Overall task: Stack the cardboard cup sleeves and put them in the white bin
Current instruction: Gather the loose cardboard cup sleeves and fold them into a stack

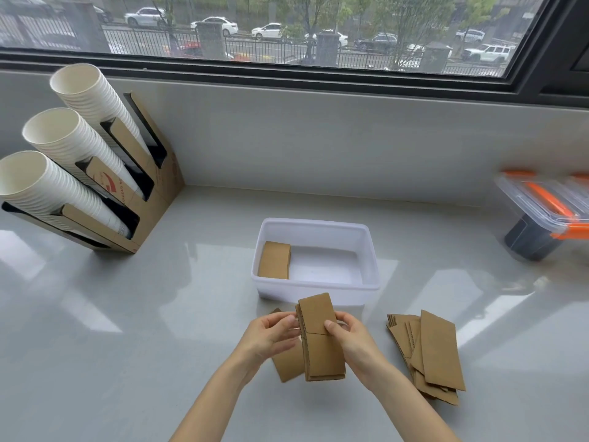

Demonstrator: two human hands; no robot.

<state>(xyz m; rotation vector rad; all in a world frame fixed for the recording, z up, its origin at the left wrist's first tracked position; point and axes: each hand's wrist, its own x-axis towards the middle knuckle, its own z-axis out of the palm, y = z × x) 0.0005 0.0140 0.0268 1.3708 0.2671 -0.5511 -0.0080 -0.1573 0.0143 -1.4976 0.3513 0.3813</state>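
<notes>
Both hands hold a small stack of brown cardboard cup sleeves (320, 339) just in front of the white bin (369, 247). My left hand (271, 334) grips the stack's left edge and my right hand (349, 338) grips its right edge, thumb on top. One loose sleeve (288, 366) lies flat on the counter under the held stack. Inside the bin, a stack of sleeves (274, 260) leans against the left wall. A messy pile of sleeves (428, 354) lies on the counter to the right of my right hand.
A cardboard holder (153, 199) with three slanted columns of white paper cups (60, 145) stands at the back left. A clear container with orange clips (548, 212) sits at the right edge. The grey counter meets a wall and window behind the bin.
</notes>
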